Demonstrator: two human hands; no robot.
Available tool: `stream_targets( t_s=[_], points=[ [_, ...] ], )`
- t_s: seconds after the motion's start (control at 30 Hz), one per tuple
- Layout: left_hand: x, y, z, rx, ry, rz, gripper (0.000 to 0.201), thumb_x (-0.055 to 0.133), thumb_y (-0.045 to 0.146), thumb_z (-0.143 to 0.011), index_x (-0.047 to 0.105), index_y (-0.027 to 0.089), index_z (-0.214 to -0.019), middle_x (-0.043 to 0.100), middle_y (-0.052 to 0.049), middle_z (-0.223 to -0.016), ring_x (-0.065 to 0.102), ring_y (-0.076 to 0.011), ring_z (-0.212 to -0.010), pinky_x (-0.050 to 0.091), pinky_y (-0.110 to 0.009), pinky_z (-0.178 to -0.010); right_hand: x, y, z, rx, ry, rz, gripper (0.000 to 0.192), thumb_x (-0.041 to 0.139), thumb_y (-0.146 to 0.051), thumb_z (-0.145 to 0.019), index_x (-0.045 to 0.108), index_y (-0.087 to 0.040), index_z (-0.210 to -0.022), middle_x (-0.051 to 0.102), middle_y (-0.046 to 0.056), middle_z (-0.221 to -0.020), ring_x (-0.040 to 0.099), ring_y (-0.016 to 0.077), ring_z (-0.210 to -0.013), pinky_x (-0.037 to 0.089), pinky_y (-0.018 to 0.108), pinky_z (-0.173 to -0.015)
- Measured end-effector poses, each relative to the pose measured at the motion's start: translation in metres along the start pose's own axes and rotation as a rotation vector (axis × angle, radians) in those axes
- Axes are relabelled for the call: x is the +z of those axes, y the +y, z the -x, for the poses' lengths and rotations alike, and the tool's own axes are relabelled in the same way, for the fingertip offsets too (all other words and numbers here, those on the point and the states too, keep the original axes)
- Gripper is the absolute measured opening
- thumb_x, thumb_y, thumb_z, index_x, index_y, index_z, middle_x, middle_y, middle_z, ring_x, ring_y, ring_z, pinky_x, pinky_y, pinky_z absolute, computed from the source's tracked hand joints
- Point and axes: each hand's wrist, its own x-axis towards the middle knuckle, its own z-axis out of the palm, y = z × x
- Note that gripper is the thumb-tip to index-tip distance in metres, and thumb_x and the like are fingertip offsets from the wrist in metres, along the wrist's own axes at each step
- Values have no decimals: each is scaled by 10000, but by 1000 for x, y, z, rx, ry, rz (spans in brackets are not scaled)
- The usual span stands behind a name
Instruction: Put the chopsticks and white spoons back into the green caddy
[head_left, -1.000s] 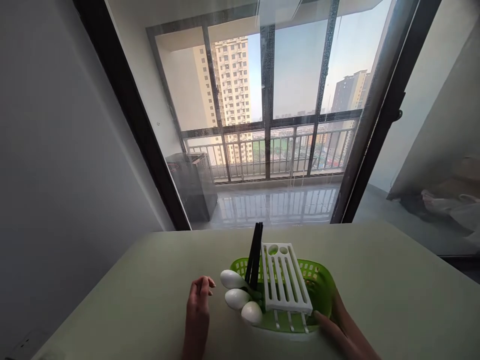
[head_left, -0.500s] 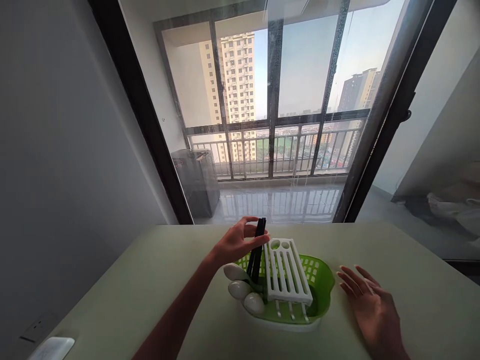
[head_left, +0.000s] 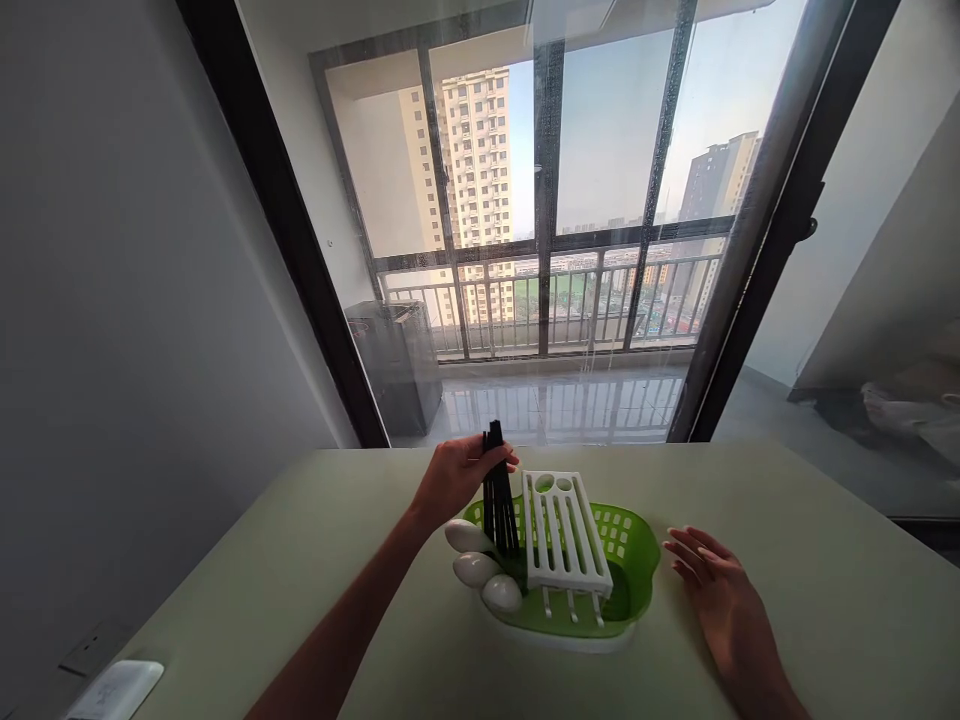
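A green plastic basket (head_left: 637, 565) sits on the pale green table (head_left: 810, 560) in front of me. A white slotted rack (head_left: 564, 532) lies across it, and three white spoons (head_left: 472, 570) stick out over its left rim. My left hand (head_left: 456, 476) is closed around the top of a bundle of black chopsticks (head_left: 498, 500), which stands upright in the basket's left side. My right hand (head_left: 712, 580) rests flat on the table just right of the basket, fingers spread, holding nothing.
A white device (head_left: 116, 688) lies at the table's near left corner beside a wall socket (head_left: 94, 648). Behind the table is a glass sliding door (head_left: 540, 220) onto a balcony. A grey wall runs along the left.
My left hand rose from the table and took hold of the chopsticks, tilting them slightly left. My right hand let go of the basket's rim and now lies flat beside it.
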Motion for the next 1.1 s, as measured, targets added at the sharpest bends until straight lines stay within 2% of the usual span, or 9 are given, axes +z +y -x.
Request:
stream_targets(
  t_s=[0.13,0.23,0.37,0.43,0.57,0.67,0.73,0.87,1.1],
  points=[
    [-20,8,-3,-6,104,149,424,795,521,-817,758,126,-964,806,-104,-978,775,-276,-944,630,-417,-909,-2,3,-1,-8,-6,-7,359,736,-432,-773,710,-272,-1094,731,14,-1151,660,184,-1072,519,269,-832],
    [-48,17,-5,-23,271,267,407,836,487,-795,753,123,-957,800,-100,-999,779,-262,-936,634,-400,-907,-4,5,-3,-4,-5,-16,348,739,-412,-767,719,-272,-1084,732,15,-1141,661,181,-1063,523,261,-816],
    [-97,17,3,-69,501,530,183,784,309,-892,738,142,-951,794,-57,-1002,780,-210,-955,643,-303,-884,-5,7,-5,-7,11,-30,331,745,-392,-752,733,-272,-1060,730,10,-1114,670,177,-1019,530,261,-788],
    [-121,7,16,-103,547,661,79,702,229,-957,732,158,-939,787,-23,-976,779,-160,-929,641,-237,-861,-6,7,-5,-7,8,-31,326,749,-394,-749,736,-268,-1049,728,11,-1107,670,173,-1014,530,256,-783],
    [-154,-26,57,-308,436,719,117,645,163,-984,732,199,-915,768,28,-872,761,-77,-809,613,-135,-813,-8,7,-5,0,-4,-15,341,759,-395,-744,738,-269,-1060,726,13,-1128,666,169,-1033,529,244,-778],
    [-164,-42,91,-465,372,645,45,778,163,-877,742,160,-851,756,-4,-787,757,-123,-706,623,-178,-698,-10,8,-5,-4,-3,-9,352,757,-390,-737,743,-275,-1069,730,11,-1137,668,170,-1039,531,245,-781],
    [-167,-45,111,-586,273,516,163,861,240,-800,752,130,-849,763,-43,-803,775,-195,-752,623,-233,-674,-11,8,-5,-7,-6,-9,347,756,-383,-732,748,-272,-1061,732,12,-1132,669,171,-1039,533,246,-785],
    [-169,-47,142,-739,12,136,403,861,508,-753,758,151,-910,782,-71,-947,771,-294,-958,612,-338,-827,-13,8,-5,-10,-8,-11,324,763,-375,-724,752,-262,-1028,733,9,-1102,668,157,-1024,533,227,-789],
    [-158,-64,176,-805,-112,-42,519,796,652,-737,715,160,-881,782,-102,-999,775,-308,-921,602,-360,-792,-17,5,-3,12,-5,-15,311,759,-350,-741,746,-267,-1041,729,9,-1090,675,148,-1015,539,217,-799]
  ],
)
